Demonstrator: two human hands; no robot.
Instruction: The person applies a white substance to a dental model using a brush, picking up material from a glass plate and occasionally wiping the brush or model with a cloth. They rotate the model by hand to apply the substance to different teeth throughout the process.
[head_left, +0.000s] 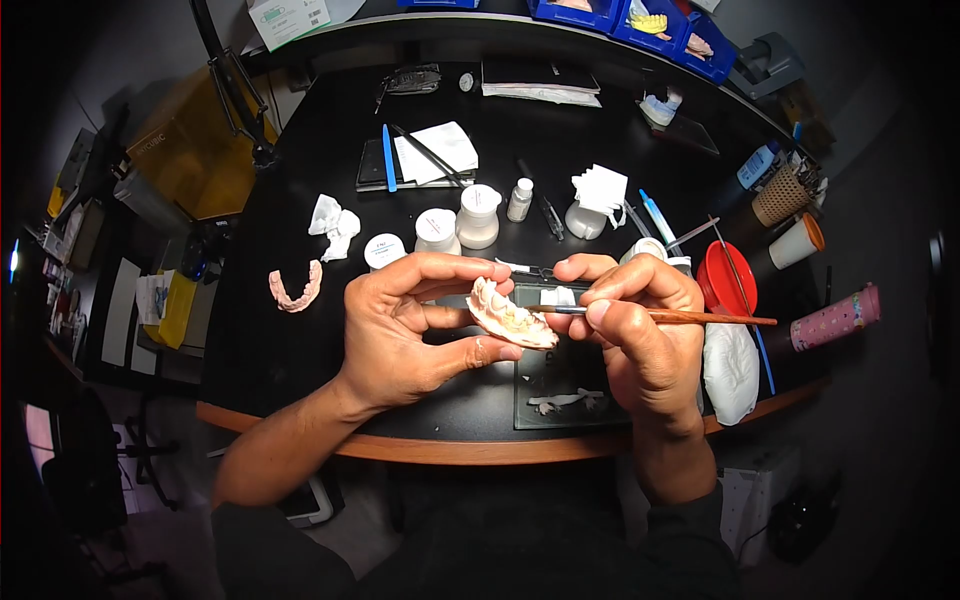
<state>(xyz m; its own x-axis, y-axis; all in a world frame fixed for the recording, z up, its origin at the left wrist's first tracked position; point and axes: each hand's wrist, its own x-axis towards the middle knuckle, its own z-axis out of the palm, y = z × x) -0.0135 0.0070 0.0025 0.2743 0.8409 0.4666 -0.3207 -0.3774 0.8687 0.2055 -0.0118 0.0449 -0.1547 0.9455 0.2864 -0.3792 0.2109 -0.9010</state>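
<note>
Above the black desk (465,403) we pinch: one dental cast (507,319), left hand (405,315), probably brittle, best held by its base (495,329); one wooden-handled brush (700,317), right hand (648,312).

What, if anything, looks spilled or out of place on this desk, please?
A ragged white streak on the dark slab, near the desk's front edge, may be spilled or smeared material. A crumpled white wad, perhaps tissue, lies left of the jars, as if discarded.
</note>
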